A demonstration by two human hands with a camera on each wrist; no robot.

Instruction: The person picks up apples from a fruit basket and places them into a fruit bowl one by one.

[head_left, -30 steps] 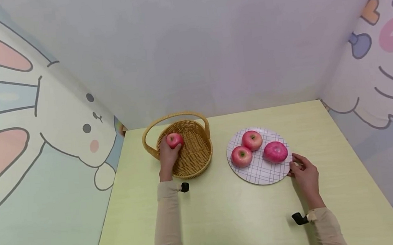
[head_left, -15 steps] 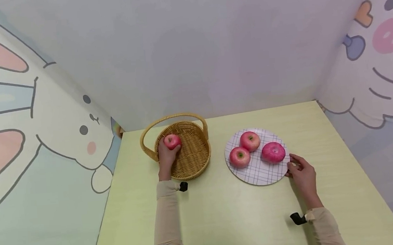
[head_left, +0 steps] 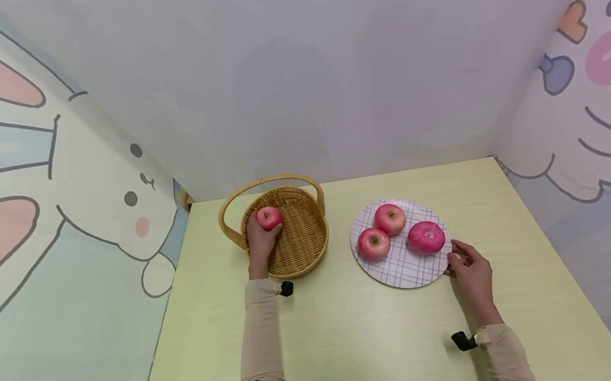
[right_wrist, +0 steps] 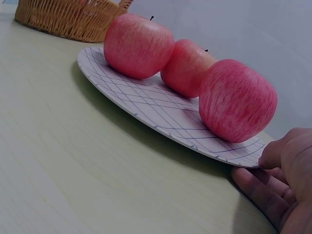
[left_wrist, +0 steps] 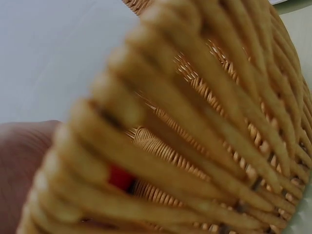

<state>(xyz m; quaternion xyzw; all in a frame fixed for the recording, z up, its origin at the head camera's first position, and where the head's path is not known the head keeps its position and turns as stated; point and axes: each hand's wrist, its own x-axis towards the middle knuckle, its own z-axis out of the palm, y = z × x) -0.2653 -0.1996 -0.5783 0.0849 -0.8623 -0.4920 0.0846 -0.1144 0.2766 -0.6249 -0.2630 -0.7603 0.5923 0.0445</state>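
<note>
Now apple sits in left hand grip, over basket

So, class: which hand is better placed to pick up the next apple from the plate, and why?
Probably the right hand: its fingers touch the checked plate's rim beside three apples. The left hand already grips an apple over the wicker basket.

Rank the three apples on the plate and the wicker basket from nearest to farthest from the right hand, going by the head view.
From the right hand:
1. Right apple, by the plate's right edge.
2. Back apple and front-left apple: too close to call.
3. Wicker basket, far left, across the table.
</note>
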